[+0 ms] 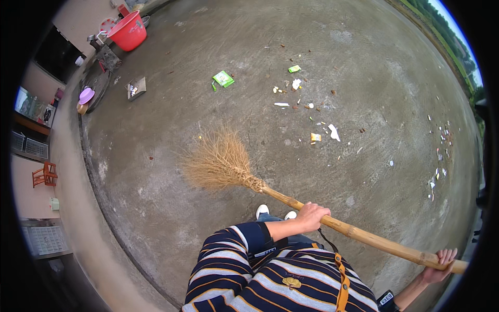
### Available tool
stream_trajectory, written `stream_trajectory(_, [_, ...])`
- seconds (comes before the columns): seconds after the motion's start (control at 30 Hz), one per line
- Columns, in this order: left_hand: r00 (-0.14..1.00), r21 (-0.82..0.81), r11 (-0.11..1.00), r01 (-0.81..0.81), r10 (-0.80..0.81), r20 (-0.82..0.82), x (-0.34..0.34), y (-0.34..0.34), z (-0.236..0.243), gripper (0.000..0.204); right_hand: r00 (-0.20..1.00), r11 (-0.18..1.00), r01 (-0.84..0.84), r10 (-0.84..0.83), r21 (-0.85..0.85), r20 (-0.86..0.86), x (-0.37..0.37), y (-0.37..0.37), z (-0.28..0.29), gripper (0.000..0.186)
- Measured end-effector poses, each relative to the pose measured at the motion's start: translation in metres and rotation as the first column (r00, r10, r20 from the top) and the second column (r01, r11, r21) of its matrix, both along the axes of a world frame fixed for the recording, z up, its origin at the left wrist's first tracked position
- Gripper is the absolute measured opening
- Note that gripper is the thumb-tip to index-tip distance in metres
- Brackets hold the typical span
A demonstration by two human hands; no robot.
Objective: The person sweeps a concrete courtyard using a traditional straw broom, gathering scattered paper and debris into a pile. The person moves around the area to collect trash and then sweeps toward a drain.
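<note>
A broom (221,166) with a straw head and a long bamboo handle slants across in front of me, its bristles to the left and its handle end at the lower right. My left hand (312,216) is closed round the handle just past the bound neck. Farther up the pole, near its end, my right hand (440,265) is wrapped round it, fingers over the top. The bristles are over the concrete floor; whether they touch it I cannot tell. Beyond the broom lie a green wrapper (223,78), an orange-and-white wrapper (316,137) and a crumpled white paper (333,132).
Scattered litter (440,156) lies on the concrete at the right. Toward the far left are a dustpan (136,88), a red tub (128,32) and a purple basin (87,95). A raised ledge (99,249) runs along the left, with a small wooden chair (46,174) by the wall.
</note>
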State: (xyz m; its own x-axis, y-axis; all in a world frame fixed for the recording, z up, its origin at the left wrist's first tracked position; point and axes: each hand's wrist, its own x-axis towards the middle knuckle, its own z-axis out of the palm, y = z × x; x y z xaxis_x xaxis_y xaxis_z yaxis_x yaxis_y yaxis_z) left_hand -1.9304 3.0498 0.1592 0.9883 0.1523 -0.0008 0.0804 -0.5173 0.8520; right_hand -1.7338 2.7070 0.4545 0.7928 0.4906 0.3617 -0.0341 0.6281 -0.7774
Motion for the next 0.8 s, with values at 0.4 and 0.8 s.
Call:
stream_trajectory(0.4, [0.597, 0.185, 0.68, -0.709, 0.719, -0.357, -0.249, -0.001, -0.089, 0.022, 0.767, 0.76, -0.62, 0.534, -0.196, -0.355, -0.072, 0.295, -0.125, 0.025])
stream_trajectory(0.8, [0.989, 0.052, 0.997, -0.061, 0.068, -0.131, -0.02, -0.062, -0.051, 0.022, 0.991, 0.986, -0.134, 0.131, -0.1, -0.039, 0.039, 0.052, -0.019, 0.019])
